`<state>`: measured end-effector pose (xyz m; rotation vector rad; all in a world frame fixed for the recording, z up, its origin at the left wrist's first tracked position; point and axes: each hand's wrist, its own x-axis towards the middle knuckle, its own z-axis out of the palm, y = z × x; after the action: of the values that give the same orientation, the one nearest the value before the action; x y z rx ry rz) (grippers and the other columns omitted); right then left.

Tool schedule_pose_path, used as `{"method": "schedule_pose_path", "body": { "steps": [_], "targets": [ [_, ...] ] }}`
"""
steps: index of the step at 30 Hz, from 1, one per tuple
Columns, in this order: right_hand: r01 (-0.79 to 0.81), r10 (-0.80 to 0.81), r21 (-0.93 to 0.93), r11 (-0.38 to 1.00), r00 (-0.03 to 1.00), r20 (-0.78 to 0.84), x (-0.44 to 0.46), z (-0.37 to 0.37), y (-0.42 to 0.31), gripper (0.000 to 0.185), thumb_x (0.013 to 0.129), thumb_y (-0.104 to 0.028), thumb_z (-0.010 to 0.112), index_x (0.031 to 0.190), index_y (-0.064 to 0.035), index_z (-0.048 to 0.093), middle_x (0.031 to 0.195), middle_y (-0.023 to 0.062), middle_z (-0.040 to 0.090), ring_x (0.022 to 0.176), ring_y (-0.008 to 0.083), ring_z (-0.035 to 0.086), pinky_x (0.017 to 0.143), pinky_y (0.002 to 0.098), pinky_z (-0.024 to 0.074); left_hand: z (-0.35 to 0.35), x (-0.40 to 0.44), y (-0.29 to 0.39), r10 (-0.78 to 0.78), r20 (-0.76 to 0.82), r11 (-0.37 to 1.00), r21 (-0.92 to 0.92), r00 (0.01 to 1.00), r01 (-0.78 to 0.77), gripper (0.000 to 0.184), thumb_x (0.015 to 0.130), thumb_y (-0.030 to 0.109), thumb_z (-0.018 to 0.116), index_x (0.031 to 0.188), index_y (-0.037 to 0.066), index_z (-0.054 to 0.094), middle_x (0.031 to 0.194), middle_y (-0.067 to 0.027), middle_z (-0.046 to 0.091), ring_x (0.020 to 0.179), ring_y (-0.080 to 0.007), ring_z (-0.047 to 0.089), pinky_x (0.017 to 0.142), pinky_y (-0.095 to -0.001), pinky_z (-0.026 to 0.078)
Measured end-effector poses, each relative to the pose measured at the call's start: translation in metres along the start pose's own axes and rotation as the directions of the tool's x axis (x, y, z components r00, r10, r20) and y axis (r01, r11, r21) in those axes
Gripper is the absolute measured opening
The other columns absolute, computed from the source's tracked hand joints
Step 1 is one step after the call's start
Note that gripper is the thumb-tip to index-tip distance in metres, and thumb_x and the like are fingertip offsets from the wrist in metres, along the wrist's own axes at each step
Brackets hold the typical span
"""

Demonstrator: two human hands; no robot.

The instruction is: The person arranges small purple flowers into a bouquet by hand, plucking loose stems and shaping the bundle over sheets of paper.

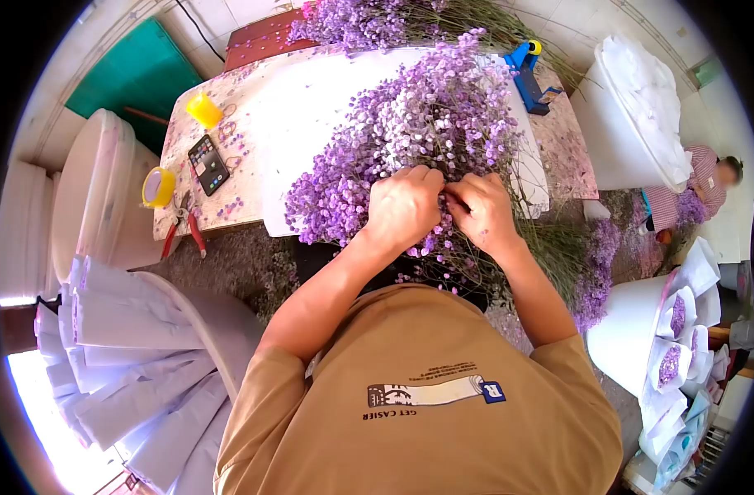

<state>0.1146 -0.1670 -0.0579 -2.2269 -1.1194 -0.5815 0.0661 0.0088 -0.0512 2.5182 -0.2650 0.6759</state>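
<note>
A large spread of purple and pale baby's breath [443,107] lies over the white sheet on the table in front of me. My left hand [406,206] is closed at the near edge of the blossoms, fingers curled in around the sprigs. Close beside it, my right hand [482,213] is pinched, thumb and fingertips among the thin stems. The fingertips of both hands almost meet, and what lies inside them is largely hidden. Green stems [558,256] trail down to the right of my right hand.
On the table's left are a phone [208,165], yellow tape rolls [203,110] and red-handled pliers [181,227]. A blue tape dispenser [527,78] stands at the right. Bins with paper-wrapped bunches [137,363] flank me. Another person [690,186] is at far right.
</note>
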Motion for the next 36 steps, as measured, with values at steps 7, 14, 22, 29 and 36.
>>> {"method": "schedule_pose_path", "body": {
  "steps": [7,14,22,29,36],
  "targets": [
    [-0.211,0.197,0.175,0.962,0.976,0.092,0.004,0.002,0.003,0.011,0.074,-0.002,0.072,0.084,-0.0034,0.067,0.071,0.0061,0.063,0.061,0.0217,0.059,0.064,0.0347,0.0443,-0.002,-0.003,-0.001,-0.006,0.031,0.999,-0.053,1.000,0.007,0.003,0.080,0.007,0.067,0.081,0.007,0.064,0.076,-0.0110,0.065,0.071,-0.0324,0.066,0.061,-0.0438,0.054],
    [-0.538,0.644,0.617,0.575,0.762,0.064,-0.010,0.017,0.015,0.005,0.083,0.001,0.064,0.084,-0.0024,0.067,0.073,-0.0031,0.062,0.064,0.0045,0.052,0.058,0.0229,0.0417,-0.012,-0.012,0.001,0.001,-0.016,0.979,-0.203,1.000,-0.004,0.004,0.082,0.004,0.067,0.084,0.006,0.064,0.075,-0.0110,0.066,0.070,-0.0334,0.066,0.059,-0.0440,0.053],
    [-0.539,0.501,0.232,0.810,0.841,0.203,-0.001,0.006,-0.003,0.010,0.092,-0.005,0.069,0.101,-0.0004,0.070,0.080,0.0059,0.069,0.070,0.0111,0.064,0.063,0.0264,0.0504,-0.081,-0.021,-0.010,-0.369,-0.062,0.540,-0.826,0.927,0.160,0.005,0.086,-0.002,0.071,0.084,0.003,0.071,0.078,-0.0005,0.058,0.073,-0.0128,0.052,0.068,-0.0283,0.044],
    [-0.345,0.339,0.304,0.888,0.938,0.075,0.019,0.010,-0.037,0.017,0.085,-0.002,0.071,0.102,-0.0005,0.069,0.086,0.0117,0.071,0.072,0.0245,0.071,0.067,0.0324,0.0567,-0.122,-0.013,-0.054,-0.552,0.065,-0.233,-0.969,0.831,-0.079,0.023,0.105,0.027,0.053,0.093,0.008,0.058,0.101,-0.0024,0.056,0.091,-0.0162,0.048,0.080,-0.0299,0.035],
    [-0.098,0.047,0.424,0.900,0.990,0.130,0.052,0.019,-0.056,0.028,0.090,0.007,0.061,0.117,-0.0005,0.067,0.111,0.0163,0.071,0.095,0.0271,0.072,0.080,0.0324,0.0567,-0.117,-0.014,-0.060,-0.573,0.052,-0.331,-0.928,0.818,-0.173,0.018,0.106,0.022,0.053,0.097,0.007,0.057,0.080,-0.0024,0.054,0.079,-0.0199,0.057,0.081,-0.0382,0.051]
  ]
}}
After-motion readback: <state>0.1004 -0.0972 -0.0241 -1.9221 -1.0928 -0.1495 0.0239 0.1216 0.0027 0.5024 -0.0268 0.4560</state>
